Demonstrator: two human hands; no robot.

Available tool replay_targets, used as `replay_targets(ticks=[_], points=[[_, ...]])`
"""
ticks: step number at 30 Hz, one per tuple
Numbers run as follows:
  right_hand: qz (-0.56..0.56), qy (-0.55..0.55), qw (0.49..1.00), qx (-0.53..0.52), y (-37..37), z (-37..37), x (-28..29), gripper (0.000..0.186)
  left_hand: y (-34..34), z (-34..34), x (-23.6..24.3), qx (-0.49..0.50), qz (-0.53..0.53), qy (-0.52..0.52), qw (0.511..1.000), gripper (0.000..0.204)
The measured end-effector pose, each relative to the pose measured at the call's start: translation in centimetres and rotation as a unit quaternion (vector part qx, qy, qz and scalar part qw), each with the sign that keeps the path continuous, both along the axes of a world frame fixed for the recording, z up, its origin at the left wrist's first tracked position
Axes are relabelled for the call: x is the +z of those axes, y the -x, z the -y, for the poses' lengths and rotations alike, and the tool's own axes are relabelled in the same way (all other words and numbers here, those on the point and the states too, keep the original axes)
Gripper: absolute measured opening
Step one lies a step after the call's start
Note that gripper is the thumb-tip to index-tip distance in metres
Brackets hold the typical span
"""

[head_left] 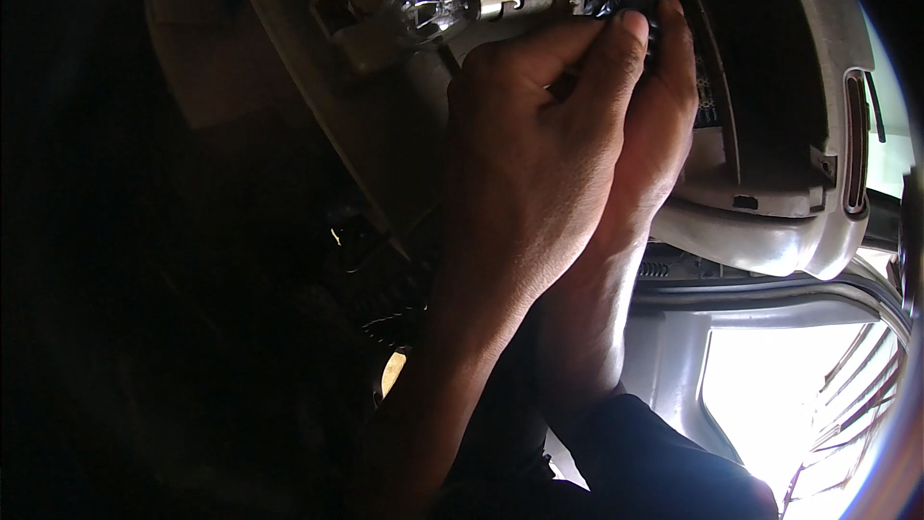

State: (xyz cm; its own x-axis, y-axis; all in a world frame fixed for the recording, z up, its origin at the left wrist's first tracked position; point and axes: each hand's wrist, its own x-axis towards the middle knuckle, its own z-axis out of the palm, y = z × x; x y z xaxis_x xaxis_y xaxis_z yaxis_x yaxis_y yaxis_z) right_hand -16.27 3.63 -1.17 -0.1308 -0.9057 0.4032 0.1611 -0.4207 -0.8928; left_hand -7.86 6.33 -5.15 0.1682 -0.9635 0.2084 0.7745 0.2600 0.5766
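Close together in the upper middle, both my hands are closed at a small black, shiny piece that looks like tape wrapping (606, 3). My left hand (539, 149) has its thumb pressed against the piece, its other fingers curled mostly out of sight. Behind it, my right hand (666, 101) bends its fingers round the far end of the same piece. To the left, in line with this wrapping, a clear glass bulb (423, 13) sits in a metal bulb socket (502, 2). How the socket joins the black piece is partly unclear.
A dark panel (332, 106) with a square hole lies behind the bulb. At right is a grey curved vehicle trim (760, 236) with a slot. Below it stands a pale door frame (664, 347) beside a bright opening (770, 395). The left side is very dark.
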Motion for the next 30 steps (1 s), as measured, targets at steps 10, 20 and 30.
replay_targets(ticks=[10,20,30], points=[[-0.043,0.02,0.998,-0.045,-0.6,-0.5,0.0,0.039,0.5,0.1,0.6,-0.005,-0.097,0.019,0.995,0.024],[-0.061,0.02,0.998,-0.022,-0.9,0.3,0.1,0.039,-0.9,-0.2,0.8,-0.024,-0.067,-0.016,0.997,0.029],[0.075,-0.011,0.992,-0.097,-5.4,-0.7,-0.1,0.031,-0.7,0.1,0.0,0.015,-0.019,-0.031,0.999,0.033]])
